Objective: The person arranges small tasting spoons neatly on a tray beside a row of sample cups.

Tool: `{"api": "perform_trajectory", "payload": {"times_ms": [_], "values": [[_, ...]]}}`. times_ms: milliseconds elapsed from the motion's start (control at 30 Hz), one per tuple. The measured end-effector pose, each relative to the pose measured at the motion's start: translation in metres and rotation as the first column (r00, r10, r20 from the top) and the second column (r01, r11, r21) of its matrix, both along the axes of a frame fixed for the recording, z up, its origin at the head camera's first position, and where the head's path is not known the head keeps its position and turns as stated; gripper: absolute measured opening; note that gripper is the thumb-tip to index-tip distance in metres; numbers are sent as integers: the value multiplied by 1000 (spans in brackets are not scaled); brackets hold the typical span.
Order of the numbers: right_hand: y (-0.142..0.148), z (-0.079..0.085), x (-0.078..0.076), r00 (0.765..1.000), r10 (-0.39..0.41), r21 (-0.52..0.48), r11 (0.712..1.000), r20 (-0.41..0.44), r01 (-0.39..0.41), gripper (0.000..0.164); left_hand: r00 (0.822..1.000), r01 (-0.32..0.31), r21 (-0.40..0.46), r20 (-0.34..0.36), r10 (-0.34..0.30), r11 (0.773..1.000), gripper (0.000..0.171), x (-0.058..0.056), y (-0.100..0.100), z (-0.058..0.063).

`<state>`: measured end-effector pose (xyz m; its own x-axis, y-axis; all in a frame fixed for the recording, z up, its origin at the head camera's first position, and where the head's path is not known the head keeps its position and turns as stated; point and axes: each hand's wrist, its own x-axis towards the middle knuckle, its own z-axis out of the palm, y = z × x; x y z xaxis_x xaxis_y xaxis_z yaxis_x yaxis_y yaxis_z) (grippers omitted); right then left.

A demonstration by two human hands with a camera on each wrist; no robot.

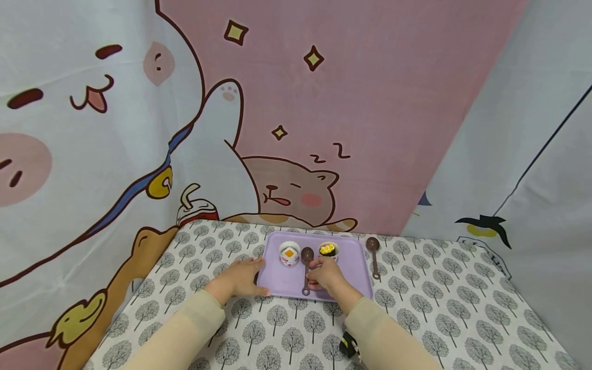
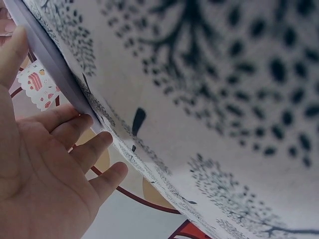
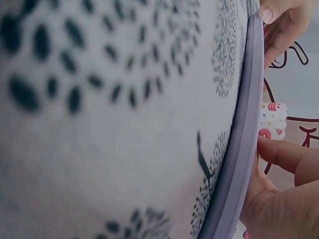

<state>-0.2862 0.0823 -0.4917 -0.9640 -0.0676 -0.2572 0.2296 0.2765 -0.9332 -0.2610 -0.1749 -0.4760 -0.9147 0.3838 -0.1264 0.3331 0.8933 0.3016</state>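
Observation:
A lilac tray (image 1: pixel 353 262) lies on the patterned cloth. At its left edge my left hand (image 1: pixel 242 278) rests with fingers spread, the thumb by the front corner. My right hand (image 1: pixel 327 275) pinches the handle of a brown spoon (image 1: pixel 307 254) low over the tray, its round bowl pointing away from me. Left of that spoon stands a paper cup (image 1: pixel 290 257) holding a white piece with an orange square on top. Behind the right hand is a second cup (image 1: pixel 328 251) with a dark, yellow-topped piece, its lower part partly covered by the fingers.
Another brown spoon (image 1: pixel 373 257) lies on the cloth just right of the tray. The tree-print tablecloth (image 1: pixel 277 326) extends around the tray. Behind it hangs a cartoon-print curtain (image 1: pixel 370 128). A small black item (image 1: pixel 348 345) shows beside the right sleeve.

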Motion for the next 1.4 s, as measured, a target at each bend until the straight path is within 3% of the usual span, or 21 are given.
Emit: {"api": "perform_trajectory", "payload": {"times_ms": [467,1067,1400], "values": [[8,3,3,1000,16,5,1000,-15,-16,27,1000,-7,6,-3,7,1000,97,2,-1,2],[19,20,13,997,57,45,998,-52,-55,27,1000,10,10,-17,-10,1000,98,0,0,-2],[29,30,14,998,36,38,999,-48,-34,28,1000,4,21,-4,-4,1000,96,3,1,3]]}}
